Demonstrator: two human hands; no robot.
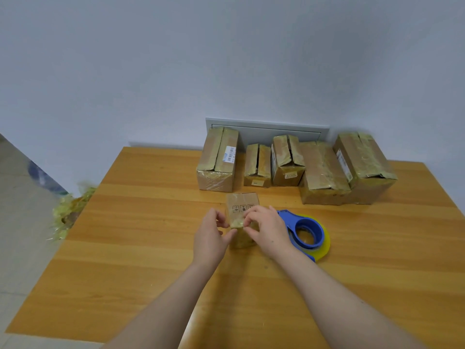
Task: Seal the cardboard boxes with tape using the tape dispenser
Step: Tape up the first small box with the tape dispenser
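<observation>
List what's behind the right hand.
The blue tape dispenser with its yellowish roll lies flat on the table. The right hand, pinching the small box, and its wrist cover part of the frame.

No words or nos. legible. Small brown cardboard box (242, 210), just left of blue plastic tape dispenser w/ yellowish roll (305, 233): row of 3 black handling pictograms (242, 208), too small to tell apart. Tall taped brown cardboard box (214, 162), behind & left of dispenser: white barcode label (230, 154), digits blurred. Large taped brown cardboard box (370, 159), behind & right of dispenser: white side label (342, 162), unreadable. Two short taped brown boxes (256, 162) behind dispenser: tiny stickers (290, 175), unreadable.
</observation>
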